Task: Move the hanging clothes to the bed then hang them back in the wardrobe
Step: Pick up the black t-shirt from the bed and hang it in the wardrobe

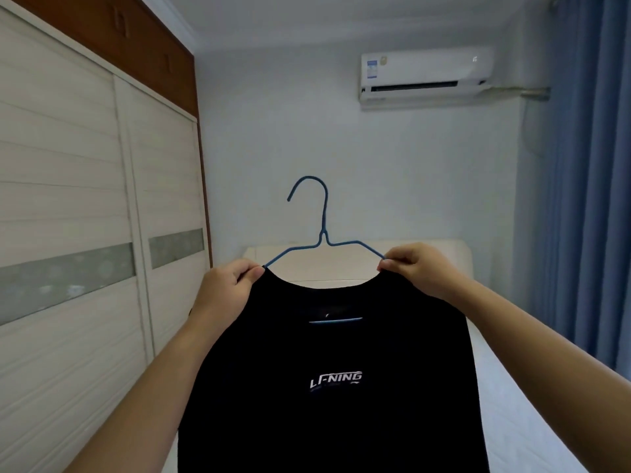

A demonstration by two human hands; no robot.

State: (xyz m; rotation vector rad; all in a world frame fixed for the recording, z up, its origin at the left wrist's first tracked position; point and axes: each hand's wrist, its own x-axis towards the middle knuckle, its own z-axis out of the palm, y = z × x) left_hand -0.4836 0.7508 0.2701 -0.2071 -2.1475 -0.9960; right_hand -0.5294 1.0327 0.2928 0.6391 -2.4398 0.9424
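Observation:
A black T-shirt [327,404] with white lettering on its chest hangs in front of me on a blue wire hanger [322,230], whose hook points up and left. My left hand [227,288] pinches the shirt's left shoulder at the hanger's arm. My right hand [415,268] pinches the right shoulder the same way. Behind and below the shirt lies the bed [505,387] with a pale sheet and a cream headboard. The wardrobe [75,206] stands along the left wall with its sliding doors closed.
A wall air conditioner [426,75] is mounted high on the back wall. Blue curtains [587,199] hang down the right side. A narrow gap runs between the wardrobe and the bed.

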